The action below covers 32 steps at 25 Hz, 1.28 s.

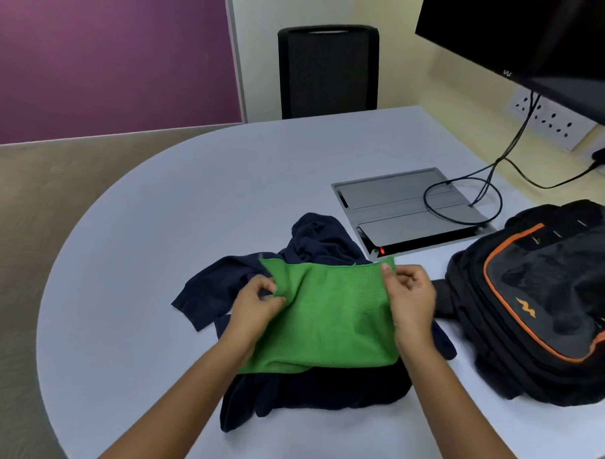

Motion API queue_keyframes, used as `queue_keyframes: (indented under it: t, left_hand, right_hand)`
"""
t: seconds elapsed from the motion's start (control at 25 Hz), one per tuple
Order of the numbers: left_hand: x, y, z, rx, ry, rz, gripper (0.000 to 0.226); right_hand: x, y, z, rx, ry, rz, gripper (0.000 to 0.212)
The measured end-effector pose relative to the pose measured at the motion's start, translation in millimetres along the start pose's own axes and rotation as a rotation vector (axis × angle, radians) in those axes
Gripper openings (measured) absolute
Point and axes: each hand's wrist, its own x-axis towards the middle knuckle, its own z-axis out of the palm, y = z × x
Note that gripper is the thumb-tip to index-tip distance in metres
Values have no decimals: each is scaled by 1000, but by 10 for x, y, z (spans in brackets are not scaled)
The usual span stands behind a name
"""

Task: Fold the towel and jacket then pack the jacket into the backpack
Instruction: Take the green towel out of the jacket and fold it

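Head view: both hands hold a green towel (329, 316) up over a dark navy jacket (309, 387) that lies crumpled on the pale grey bench (157, 224). The left hand (257, 303) pinches the towel's left edge, fingers curled into a bunched fold of cloth. The right hand (412, 298) pinches the towel near its top right corner, thumb and fingertips closed on the fabric. The towel is spread between the two hands, top edge roughly level, lower edge draped onto the jacket; it looks like a single layer here, though a fold underneath can't be ruled out from this angle.

The jacket is unfolded, one sleeve trailing out to the left, hood or collar part bunched at the far side, body heaped toward the near edge of the bench.

A black backpack (538, 299) with orange trim lies flat on the bench to the right, just beside the jacket. Whether it is zipped or not is not clear.

Behind the jacket a grey cable box (398, 205) is set into the bench, with black cables (466, 200) looping over it. A dark monitor (541, 38) hangs top right, a black chair (327, 68) stands at the far side.
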Motion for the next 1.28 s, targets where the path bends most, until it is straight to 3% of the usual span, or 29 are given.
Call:
queue_keyframes:
  t: [0.24,0.6,0.88,1.0,1.08,1.16,1.28]
  left_hand:
    - [-326,21,431,35,-60,112,30]
    - [-361,128,349,29,246,113,14]
    - [-471,240,398,-6,207,166,13]
    - [-421,259,348,4,198,155,7]
    - [-381,317,292,52,157,181,6]
    - [-358,474,226,50,23,251,10]
    - [-364,819,99,76,-265,408,18]
  right_hand:
    - [-591,-74,463,-67,-333,-19,24]
    - [-765,-170,426,-63,-314,-33,22]
    - [-821,-243,463,5,-431,-7,11]
    - [-796,-267,434,-33,-552,12,20]
    - [-715,-324,382,-110,-514,-108,18]
    - [-531,-405,310,-307,-495,-368,35]
    - [-172,-451,225,-825,-714,-483,56]
